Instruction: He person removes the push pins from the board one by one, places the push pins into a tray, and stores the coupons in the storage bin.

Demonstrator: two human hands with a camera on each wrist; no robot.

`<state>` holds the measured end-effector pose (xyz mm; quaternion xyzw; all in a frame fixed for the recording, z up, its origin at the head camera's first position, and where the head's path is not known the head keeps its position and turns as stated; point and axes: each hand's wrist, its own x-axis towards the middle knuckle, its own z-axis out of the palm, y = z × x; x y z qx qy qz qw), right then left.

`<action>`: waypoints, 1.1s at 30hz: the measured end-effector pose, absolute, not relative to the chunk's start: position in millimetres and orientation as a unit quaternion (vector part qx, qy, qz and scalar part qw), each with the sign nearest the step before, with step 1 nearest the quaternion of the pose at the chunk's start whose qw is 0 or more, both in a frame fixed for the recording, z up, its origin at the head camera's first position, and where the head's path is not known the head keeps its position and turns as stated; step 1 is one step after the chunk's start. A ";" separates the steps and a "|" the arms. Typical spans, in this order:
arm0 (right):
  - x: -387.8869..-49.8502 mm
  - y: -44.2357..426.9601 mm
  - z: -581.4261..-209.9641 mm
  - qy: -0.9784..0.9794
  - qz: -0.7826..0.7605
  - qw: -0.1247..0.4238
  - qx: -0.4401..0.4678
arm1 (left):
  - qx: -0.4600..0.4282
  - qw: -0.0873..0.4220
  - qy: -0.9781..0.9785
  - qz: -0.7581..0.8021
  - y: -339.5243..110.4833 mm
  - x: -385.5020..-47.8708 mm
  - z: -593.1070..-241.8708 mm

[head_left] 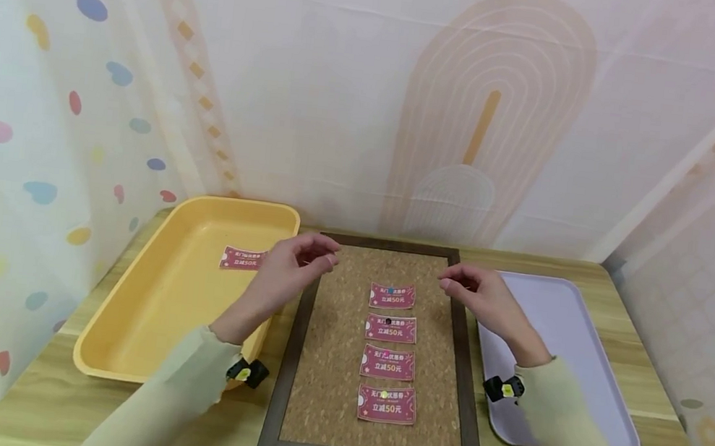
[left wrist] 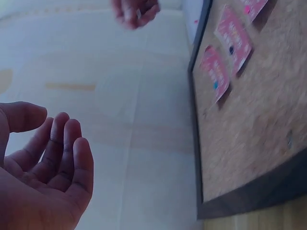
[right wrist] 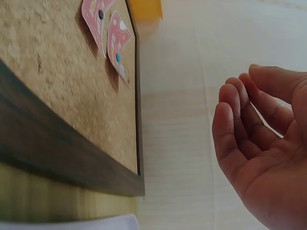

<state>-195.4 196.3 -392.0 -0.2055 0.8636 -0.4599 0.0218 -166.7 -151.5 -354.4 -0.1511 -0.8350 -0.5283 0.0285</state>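
Four pink coupons are pinned in a column on a framed cork board (head_left: 329, 365): the top one (head_left: 391, 299) by a blue pin, the others by black, pink and yellow pins. My left hand (head_left: 290, 267) hovers over the board's upper left edge, fingers loosely bent, holding nothing; the left wrist view shows the bare palm (left wrist: 53, 177). Above the upper right edge is my right hand (head_left: 486, 302), equally empty, its fingers (right wrist: 230, 115) relaxed and bent in the right wrist view. Neither hand touches the coupons.
A yellow tray (head_left: 153, 303) stands left of the board with one more pink coupon (head_left: 241, 259) in it, partly behind my left hand. On the right lies a pale purple tray (head_left: 590, 378). A patterned curtain (head_left: 344, 105) hangs behind the wooden table (head_left: 38, 400).
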 end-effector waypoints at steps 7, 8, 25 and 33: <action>-195.1 177.8 -395.3 0.865 -0.448 0.032 -0.226 | -0.160 0.009 -0.851 -0.501 -130.9 -161.0 -367.9; -195.3 175.4 -395.9 0.865 -0.444 0.034 -0.230 | -0.161 0.007 -0.851 -0.500 -128.9 -160.6 -368.8; -204.0 144.0 -405.7 0.872 -0.418 0.058 -0.246 | -0.139 -0.020 -0.858 -0.494 -91.6 -175.6 -395.1; -214.6 133.0 -414.2 0.869 -0.416 0.061 -0.262 | -0.123 -0.056 -0.860 -0.492 -85.4 -187.5 -409.5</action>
